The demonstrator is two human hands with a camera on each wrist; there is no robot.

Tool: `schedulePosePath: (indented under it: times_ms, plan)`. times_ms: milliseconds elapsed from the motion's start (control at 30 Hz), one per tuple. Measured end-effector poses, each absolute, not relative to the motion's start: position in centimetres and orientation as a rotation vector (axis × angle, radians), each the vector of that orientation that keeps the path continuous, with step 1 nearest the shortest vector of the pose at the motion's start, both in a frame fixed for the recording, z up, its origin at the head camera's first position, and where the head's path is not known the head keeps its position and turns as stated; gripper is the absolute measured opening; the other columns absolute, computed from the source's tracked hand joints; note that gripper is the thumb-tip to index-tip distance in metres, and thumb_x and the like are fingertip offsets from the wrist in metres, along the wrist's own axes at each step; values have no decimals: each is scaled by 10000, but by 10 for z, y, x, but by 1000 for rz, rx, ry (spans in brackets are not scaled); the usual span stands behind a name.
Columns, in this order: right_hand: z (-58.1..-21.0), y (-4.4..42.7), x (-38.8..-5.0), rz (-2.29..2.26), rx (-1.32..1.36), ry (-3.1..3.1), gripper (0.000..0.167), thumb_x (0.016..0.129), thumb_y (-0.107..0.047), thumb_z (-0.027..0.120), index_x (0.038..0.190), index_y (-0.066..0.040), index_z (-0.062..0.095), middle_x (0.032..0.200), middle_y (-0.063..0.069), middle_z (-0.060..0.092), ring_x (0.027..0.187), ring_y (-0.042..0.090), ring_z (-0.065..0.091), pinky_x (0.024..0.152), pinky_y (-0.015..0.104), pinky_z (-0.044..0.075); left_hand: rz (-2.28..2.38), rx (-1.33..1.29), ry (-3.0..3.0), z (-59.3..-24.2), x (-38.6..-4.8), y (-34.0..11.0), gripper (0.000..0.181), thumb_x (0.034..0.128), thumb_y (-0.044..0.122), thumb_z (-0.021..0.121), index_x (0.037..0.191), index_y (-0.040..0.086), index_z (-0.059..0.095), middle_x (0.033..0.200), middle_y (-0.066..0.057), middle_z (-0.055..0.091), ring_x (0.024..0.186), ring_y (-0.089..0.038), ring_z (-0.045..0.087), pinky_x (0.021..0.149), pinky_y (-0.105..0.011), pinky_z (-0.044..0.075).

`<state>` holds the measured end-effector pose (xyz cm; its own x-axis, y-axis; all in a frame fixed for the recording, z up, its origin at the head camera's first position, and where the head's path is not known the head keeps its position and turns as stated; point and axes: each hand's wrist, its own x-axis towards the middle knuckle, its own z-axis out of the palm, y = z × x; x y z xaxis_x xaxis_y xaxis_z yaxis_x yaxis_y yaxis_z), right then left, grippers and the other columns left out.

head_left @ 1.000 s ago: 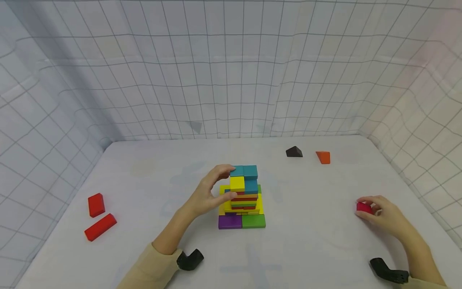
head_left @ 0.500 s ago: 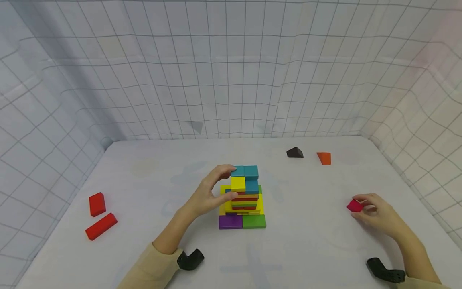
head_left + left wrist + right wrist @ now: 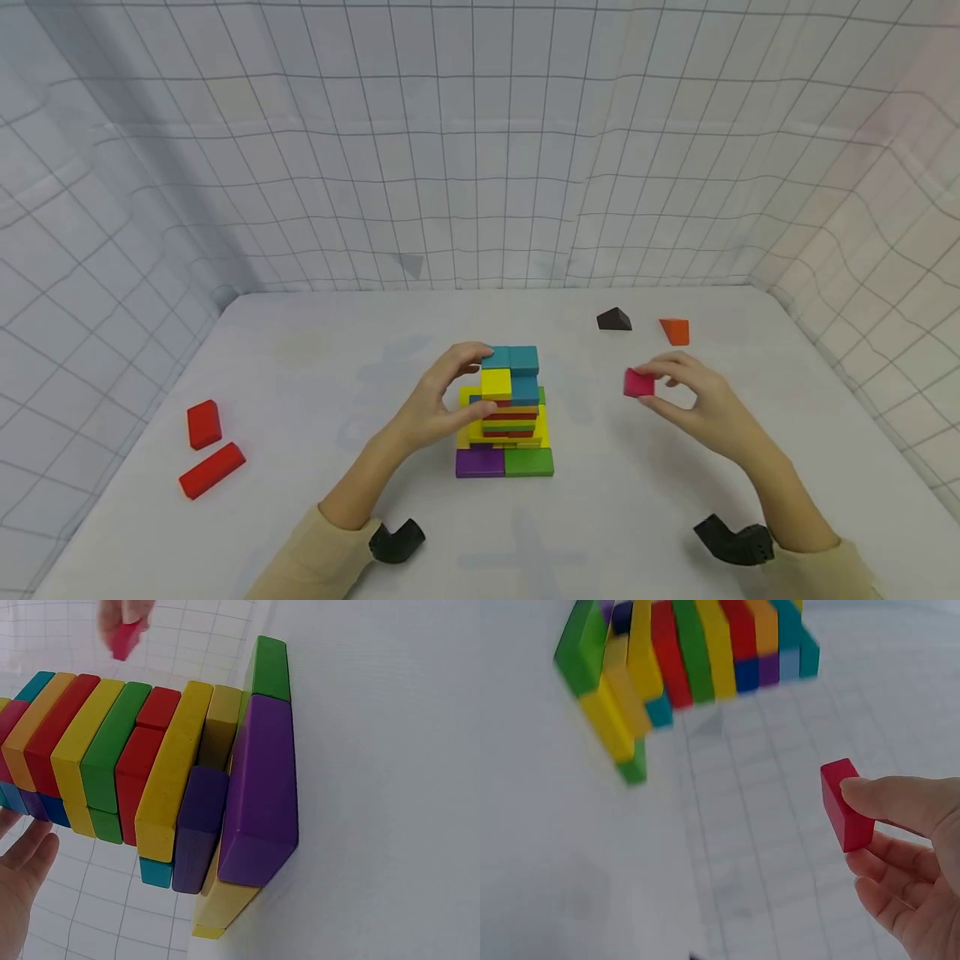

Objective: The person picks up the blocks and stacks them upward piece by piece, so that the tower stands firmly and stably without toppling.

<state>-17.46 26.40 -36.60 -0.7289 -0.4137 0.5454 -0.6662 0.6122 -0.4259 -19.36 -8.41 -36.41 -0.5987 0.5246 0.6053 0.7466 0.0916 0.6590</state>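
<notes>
A tower of stacked coloured blocks (image 3: 512, 412) rises at the middle of the table, on a wide base with a purple block (image 3: 480, 463) and a green block (image 3: 528, 462) in front. Two teal blocks (image 3: 523, 359) sit on top, above a yellow block (image 3: 496, 384). My left hand (image 3: 431, 404) holds the tower's upper left side, thumb at the front and fingers farther back. To the right of the tower, my right hand (image 3: 697, 404) pinches a small pinkish-red block (image 3: 837, 806) between thumb and fingers, in the air and apart from the stack.
Two red blocks, a shorter one (image 3: 204, 424) and a longer one (image 3: 212, 471), lie on the left of the table. A black wedge (image 3: 614, 319) and an orange wedge (image 3: 676, 332) lie at the back right. Grid-patterned white cloth (image 3: 510, 150) encloses the back and sides.
My right hand has carried the pinkish-red block leftward and up from the table's right side towards the tower, turning it. My left hand has stayed on the tower.
</notes>
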Motion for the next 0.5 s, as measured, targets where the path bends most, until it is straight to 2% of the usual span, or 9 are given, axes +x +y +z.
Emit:
schedulePosePath:
  times_ms: [233, 367, 500]
  plan:
    - [-341, 189, -176, 1024, 1098, -2353, 413, 690, 6, 766, 1077, -73, 643, 1046, 17, 594, 954, 115, 536, 763, 161, 472, -1539, -1290, -2134, -363, -193, -84, 553, 729, -95, 687, 1208, -113, 412, 1191, -246, 459, 1081, -309, 469, 892, -552, 418]
    - [-340, 169, -175, 1026, 1141, -2349, 372, 721, -25, 754, 1075, -70, 648, 1046, 17, 586, 958, 134, 548, 789, 211, 498, -1534, -1296, -2134, -363, -193, -84, 566, 715, -115, 689, 1206, -116, 406, 1186, -244, 457, 1068, -303, 478, 903, -503, 437]
    - [-342, 159, -176, 980, 1161, -2311, 379, 702, -6, 760, 1063, -46, 651, 1039, 36, 583, 951, 163, 556, 816, 200, 489, -1529, -1295, -2138, -363, -193, -85, 557, 728, -94, 691, 1206, -114, 406, 1186, -239, 459, 1066, -301, 480, 910, -481, 441]
